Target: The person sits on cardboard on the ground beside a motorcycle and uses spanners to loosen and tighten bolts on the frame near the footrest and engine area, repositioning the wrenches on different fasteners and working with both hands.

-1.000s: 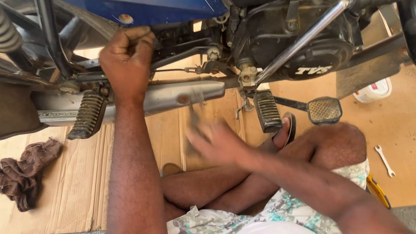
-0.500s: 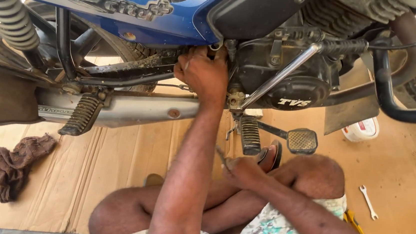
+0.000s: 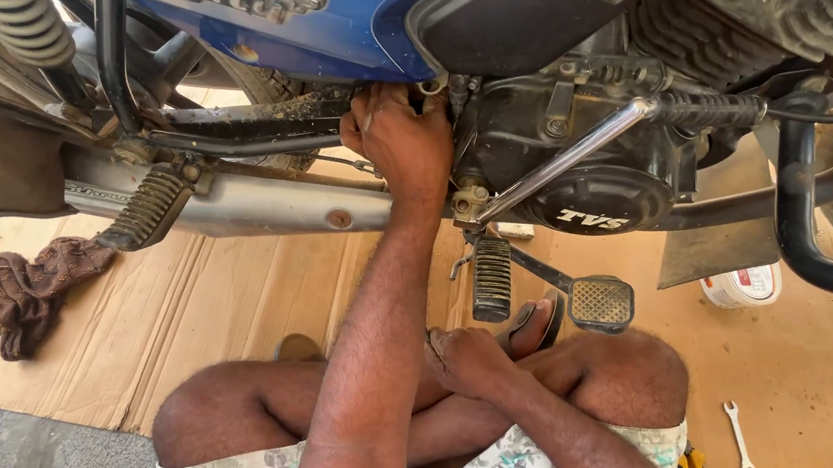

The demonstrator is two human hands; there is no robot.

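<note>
I sit cross-legged on cardboard beside a blue motorcycle. My left hand reaches up under the blue side panel, just left of the black engine case. Its fingers are curled around a small metal piece at the frame; what lies behind the fingers is hidden. My right hand rests on my crossed legs with its fingers curled in, and nothing shows clearly in it. The ribbed footrest and the brake pedal hang just above my knees.
The silver exhaust pipe and rear footrest run to the left. A brown rag lies on the cardboard at left. A small spanner and a white tub lie at right. Grey pavement is at lower left.
My left hand has moved right along the frame, from near the rear footrest to the spot beside the engine. My right hand dropped from mid-air onto my legs. The view tilted.
</note>
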